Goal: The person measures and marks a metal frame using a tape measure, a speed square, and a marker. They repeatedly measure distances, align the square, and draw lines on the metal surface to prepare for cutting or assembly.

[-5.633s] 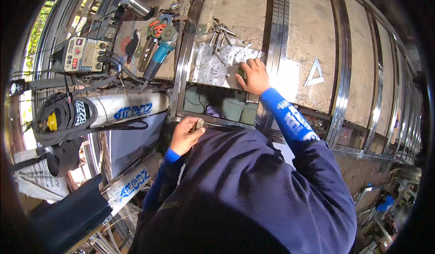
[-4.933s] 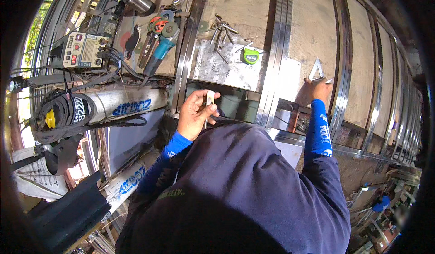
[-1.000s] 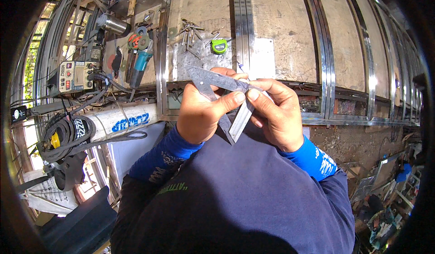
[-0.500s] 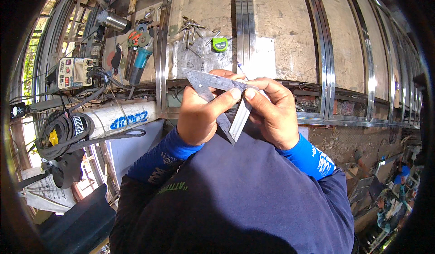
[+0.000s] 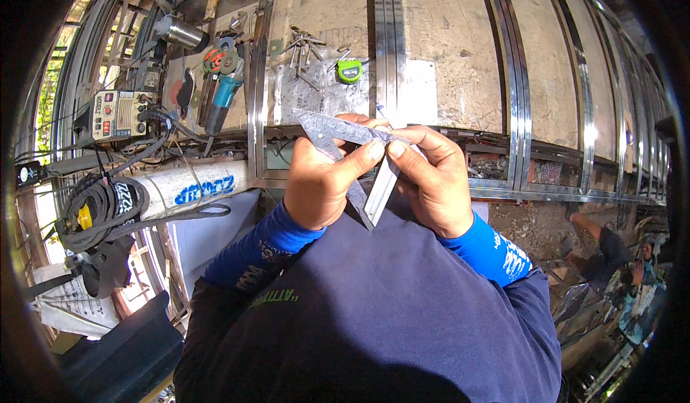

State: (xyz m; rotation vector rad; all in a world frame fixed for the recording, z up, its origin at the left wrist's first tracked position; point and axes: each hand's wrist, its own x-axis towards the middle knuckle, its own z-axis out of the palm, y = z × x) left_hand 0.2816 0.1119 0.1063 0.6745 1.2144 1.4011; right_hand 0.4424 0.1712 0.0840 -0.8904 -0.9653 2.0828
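Currently both hands up close over the bench's near edge: left hand pinches a metal square, thumb on top, right hand closed round a short metal strip touching it. Green tape measure lies further back on the bench, angle grinder toward the far-left corner.

This is a metal workshop; a grinder, a tape measure and shiny metal strips lie on the workbench.

Dull scuffed metal square, shiny steel rails, rough wooden panels.
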